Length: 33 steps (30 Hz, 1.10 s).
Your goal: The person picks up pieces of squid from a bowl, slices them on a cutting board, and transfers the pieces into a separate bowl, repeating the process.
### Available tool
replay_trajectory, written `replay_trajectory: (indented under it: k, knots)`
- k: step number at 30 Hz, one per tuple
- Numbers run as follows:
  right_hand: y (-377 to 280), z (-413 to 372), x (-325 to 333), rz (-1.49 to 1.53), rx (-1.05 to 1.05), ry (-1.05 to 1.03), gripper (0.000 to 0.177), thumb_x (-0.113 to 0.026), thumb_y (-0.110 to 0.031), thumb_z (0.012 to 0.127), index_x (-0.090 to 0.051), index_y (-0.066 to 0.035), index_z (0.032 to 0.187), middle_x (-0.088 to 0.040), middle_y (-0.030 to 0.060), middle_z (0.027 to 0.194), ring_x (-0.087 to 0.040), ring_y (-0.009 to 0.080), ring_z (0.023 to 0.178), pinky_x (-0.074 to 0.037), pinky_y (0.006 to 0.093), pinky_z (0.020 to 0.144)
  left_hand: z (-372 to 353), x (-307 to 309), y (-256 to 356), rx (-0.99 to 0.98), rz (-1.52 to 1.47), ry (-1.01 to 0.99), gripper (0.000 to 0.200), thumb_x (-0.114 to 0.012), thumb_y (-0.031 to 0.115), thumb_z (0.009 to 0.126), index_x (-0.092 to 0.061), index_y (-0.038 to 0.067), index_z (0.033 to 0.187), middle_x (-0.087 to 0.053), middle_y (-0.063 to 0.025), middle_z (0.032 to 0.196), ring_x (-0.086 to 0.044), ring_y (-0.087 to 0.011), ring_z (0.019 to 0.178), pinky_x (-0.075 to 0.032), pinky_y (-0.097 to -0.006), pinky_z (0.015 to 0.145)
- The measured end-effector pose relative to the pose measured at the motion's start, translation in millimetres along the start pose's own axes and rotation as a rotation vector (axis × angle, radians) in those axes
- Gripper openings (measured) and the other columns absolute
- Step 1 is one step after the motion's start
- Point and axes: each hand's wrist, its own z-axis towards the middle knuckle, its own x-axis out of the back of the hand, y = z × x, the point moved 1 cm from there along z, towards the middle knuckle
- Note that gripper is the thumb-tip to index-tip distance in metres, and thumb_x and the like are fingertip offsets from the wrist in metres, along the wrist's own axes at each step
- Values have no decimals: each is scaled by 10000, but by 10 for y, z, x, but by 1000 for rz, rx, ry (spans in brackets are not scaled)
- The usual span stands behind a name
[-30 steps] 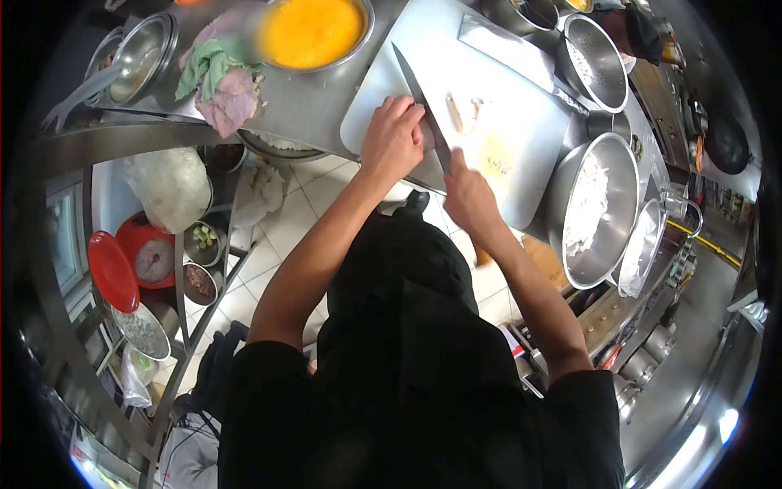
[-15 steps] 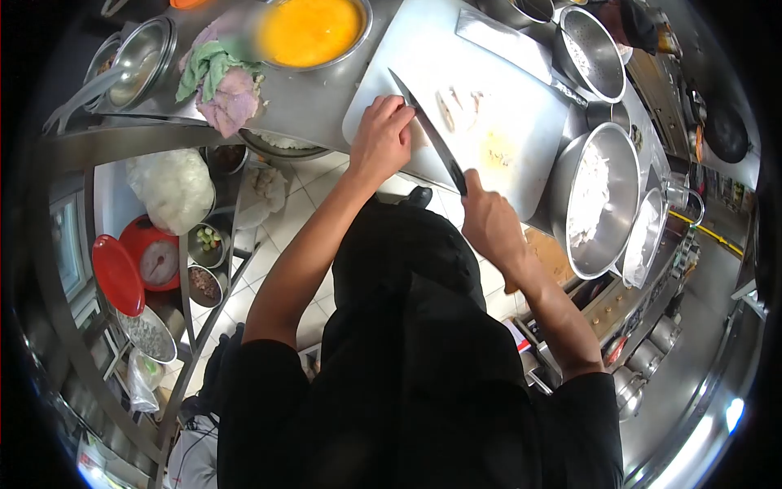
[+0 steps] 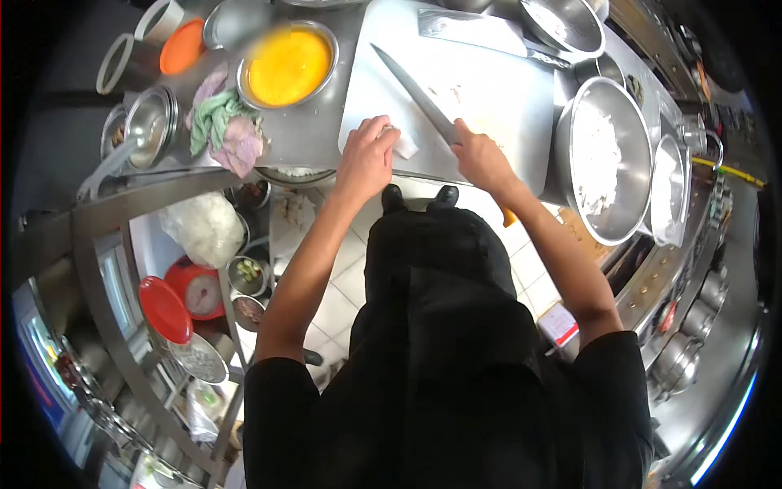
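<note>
My right hand (image 3: 482, 160) is closed around the handle of a long kitchen knife (image 3: 415, 94). Its blade slants up and left over the white cutting board (image 3: 521, 106), the tip toward the far left. Close to the board's near left edge, my left hand (image 3: 366, 160) has its fingers curled on a pale, whitish piece of food (image 3: 405, 145), partly hidden by the fingers. A gap separates the blade from that piece. Small pale scraps (image 3: 450, 96) lie on the board beyond the knife. A cleaver (image 3: 472, 31) rests flat along the board's far side.
Right of the board stands a large steel bowl (image 3: 562, 147) holding white strips. A bowl of orange-yellow liquid (image 3: 332, 69) is on the left, beside green and pink cloths (image 3: 236, 143). Below left, a shelf holds a red container (image 3: 194, 285) and several bowls.
The knife has moved away from my left hand, leaving a gap, and the pale piece shows more clearly. My left hand stays at the board's near left edge. The whole view has shifted.
</note>
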Motion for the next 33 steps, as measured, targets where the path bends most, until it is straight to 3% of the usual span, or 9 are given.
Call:
replay_trajectory:
  k: [3,5,10,13,17,22,26,28,33]
  knots:
    - [-7,-189,474,442,-260,-150,324,-534,-132,878,-450,-20,1170,-562,134,590,-558,244,481,-450,373,478,92,56,39,-75,78,-140,296,-592,-47,723,-604,21,1011,-526,-126,1101,-525,-296,1026,-445,-415,814]
    - [165,-362,604,439,-251,-13,358,-504,-139,899,-449,-42,1240,-515,64,569,-475,131,455,-413,281,444,225,15,83,-63,18,-267,313,-574,-40,742,-586,30,1046,-514,-121,1116,-523,-303,1033,-445,-418,827]
    - [272,-1010,1150,667,-462,241,387,-510,-127,934,-395,-16,1287,-535,62,633,-502,117,510,-419,259,441,769,-149,222,-272,258,-326,824,-559,-62,656,-365,224,1404,-301,-206,1411,-470,-388,1154,-496,-417,815]
    - [304,-1400,1325,664,-547,304,378,-502,-105,935,-391,7,1279,-531,53,640,-509,111,514,-419,247,433,1110,-258,455,-268,453,-692,857,-579,-37,636,-350,232,1417,-283,-195,1433,-420,-397,1215,-487,-397,844]
    - [432,-1728,1321,693,-606,359,366,-503,-63,922,-392,14,1263,-522,44,632,-506,96,513,-405,242,421,1288,-474,522,-478,604,-704,860,-597,-14,620,-360,227,1411,-269,-183,1447,-416,-389,1212,-467,-411,873]
    - [670,-1938,1147,829,-602,430,353,-497,-62,923,-402,13,1255,-513,34,618,-476,85,482,-384,233,412,1306,-387,321,-358,412,-956,800,-675,61,618,-415,219,1358,-265,-162,1449,-337,-393,1276,-448,-459,951]
    - [814,-2106,1123,883,-606,387,378,-491,-35,925,-394,13,1287,-524,43,688,-500,84,521,-393,225,413,1089,-80,424,-242,282,-997,731,-677,70,629,-452,197,1313,-298,-173,1414,-366,-386,1245,-457,-478,929]
    - [922,-2189,1271,878,-572,303,586,-554,-92,880,-305,46,1392,-568,94,811,-540,139,655,-456,287,580,964,-142,563,-186,363,-844,646,-682,68,643,-491,176,1250,-324,-168,1384,-413,-376,1200,-471,-469,896]
    - [1354,-2425,1545,997,-574,244,566,-547,-91,885,-319,41,1385,-541,73,721,-520,137,630,-448,282,587,770,-540,531,-66,470,-546,405,-684,34,659,-576,114,1041,-437,-175,1253,-513,-374,1062,-486,-436,825]
